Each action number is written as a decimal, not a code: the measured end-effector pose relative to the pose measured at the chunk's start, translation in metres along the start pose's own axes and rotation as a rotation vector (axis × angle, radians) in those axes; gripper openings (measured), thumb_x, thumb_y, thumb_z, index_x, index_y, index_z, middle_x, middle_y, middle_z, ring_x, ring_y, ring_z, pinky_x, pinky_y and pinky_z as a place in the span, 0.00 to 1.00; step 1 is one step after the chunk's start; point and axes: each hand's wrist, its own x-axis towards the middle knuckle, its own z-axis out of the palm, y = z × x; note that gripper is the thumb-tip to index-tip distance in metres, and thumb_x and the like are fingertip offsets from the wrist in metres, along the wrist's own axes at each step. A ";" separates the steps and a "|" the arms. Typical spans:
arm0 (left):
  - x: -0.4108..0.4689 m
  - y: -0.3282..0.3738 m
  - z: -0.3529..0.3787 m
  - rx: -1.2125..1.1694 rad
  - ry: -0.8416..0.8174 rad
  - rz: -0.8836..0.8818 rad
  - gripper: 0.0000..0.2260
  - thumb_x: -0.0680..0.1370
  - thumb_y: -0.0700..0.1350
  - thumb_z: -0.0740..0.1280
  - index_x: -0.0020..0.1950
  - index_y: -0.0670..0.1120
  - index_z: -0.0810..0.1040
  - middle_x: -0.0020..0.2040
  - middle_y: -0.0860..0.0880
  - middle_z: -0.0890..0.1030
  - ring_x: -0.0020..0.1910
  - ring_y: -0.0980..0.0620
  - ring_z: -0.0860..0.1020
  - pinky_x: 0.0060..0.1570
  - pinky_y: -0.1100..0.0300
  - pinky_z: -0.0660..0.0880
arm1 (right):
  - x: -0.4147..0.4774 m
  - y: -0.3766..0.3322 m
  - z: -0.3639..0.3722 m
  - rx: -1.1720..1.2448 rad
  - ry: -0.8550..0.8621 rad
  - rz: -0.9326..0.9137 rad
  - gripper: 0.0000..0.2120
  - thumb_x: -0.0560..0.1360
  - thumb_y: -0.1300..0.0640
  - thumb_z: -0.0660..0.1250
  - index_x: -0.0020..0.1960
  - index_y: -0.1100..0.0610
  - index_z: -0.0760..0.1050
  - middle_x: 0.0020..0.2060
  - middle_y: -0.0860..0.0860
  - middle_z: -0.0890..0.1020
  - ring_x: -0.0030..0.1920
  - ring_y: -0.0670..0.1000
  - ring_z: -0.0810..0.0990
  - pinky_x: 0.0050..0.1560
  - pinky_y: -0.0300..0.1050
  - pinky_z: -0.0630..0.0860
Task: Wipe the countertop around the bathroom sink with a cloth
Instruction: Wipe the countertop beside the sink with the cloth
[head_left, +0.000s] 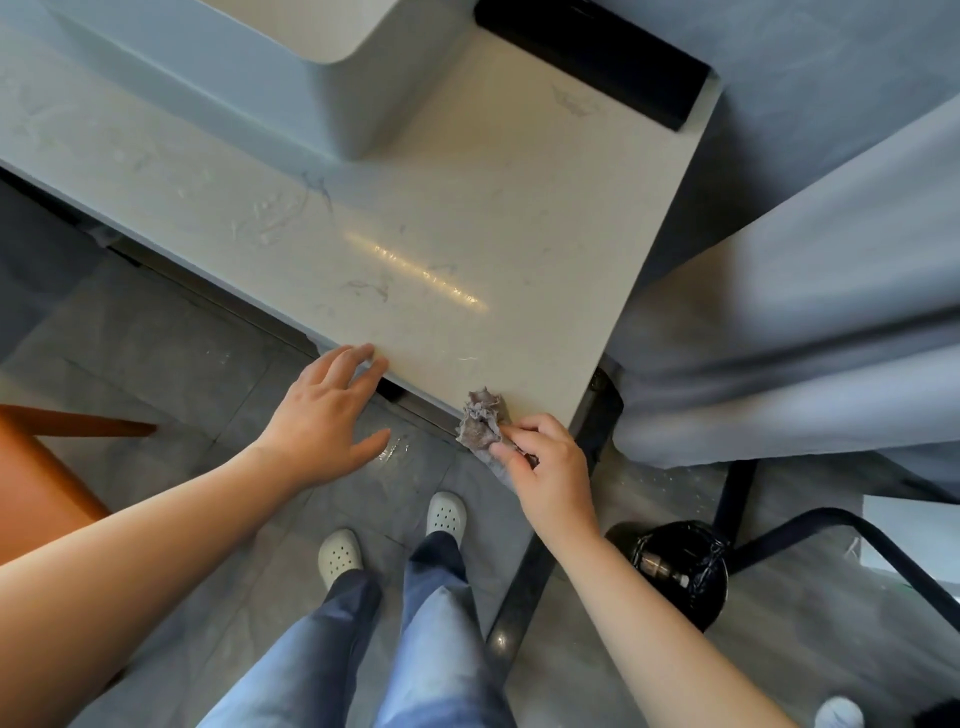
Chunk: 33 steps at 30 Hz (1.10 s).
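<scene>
A pale marbled countertop (467, 223) runs diagonally across the view, with a white block-shaped sink (332, 98) standing on it at the top. My right hand (550, 467) pinches a crumpled grey cloth (480, 418) at the counter's near edge, close to its right corner. The cloth's top rests on the edge and the rest hangs below it. My left hand (327, 410) is open with fingers spread, its fingertips touching the near edge to the left of the cloth.
A black bar-shaped object (592, 57) lies at the counter's back right. A grey curtain (805, 322) hangs at the right. A black bin (680, 571) and black counter legs stand on the tiled floor. An orange chair (36, 478) is at the left.
</scene>
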 end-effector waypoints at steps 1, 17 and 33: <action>0.000 -0.001 -0.001 -0.008 0.003 0.002 0.38 0.69 0.66 0.52 0.75 0.46 0.62 0.73 0.45 0.63 0.72 0.43 0.60 0.71 0.46 0.61 | 0.001 -0.003 -0.003 0.025 0.012 0.002 0.07 0.73 0.60 0.70 0.50 0.59 0.82 0.45 0.46 0.77 0.46 0.46 0.77 0.45 0.33 0.73; -0.026 -0.030 0.002 -0.113 0.095 -0.056 0.32 0.74 0.59 0.61 0.72 0.39 0.66 0.70 0.41 0.67 0.70 0.40 0.63 0.69 0.48 0.61 | 0.093 -0.008 0.022 -0.061 0.384 0.084 0.08 0.74 0.57 0.69 0.49 0.62 0.81 0.46 0.50 0.76 0.46 0.51 0.75 0.40 0.30 0.65; -0.012 -0.068 -0.016 -0.127 0.183 -0.100 0.30 0.76 0.51 0.67 0.74 0.41 0.62 0.72 0.41 0.65 0.72 0.42 0.61 0.70 0.52 0.57 | 0.025 -0.053 0.065 0.166 0.043 -0.023 0.07 0.73 0.59 0.70 0.50 0.58 0.82 0.45 0.48 0.77 0.46 0.47 0.78 0.46 0.42 0.77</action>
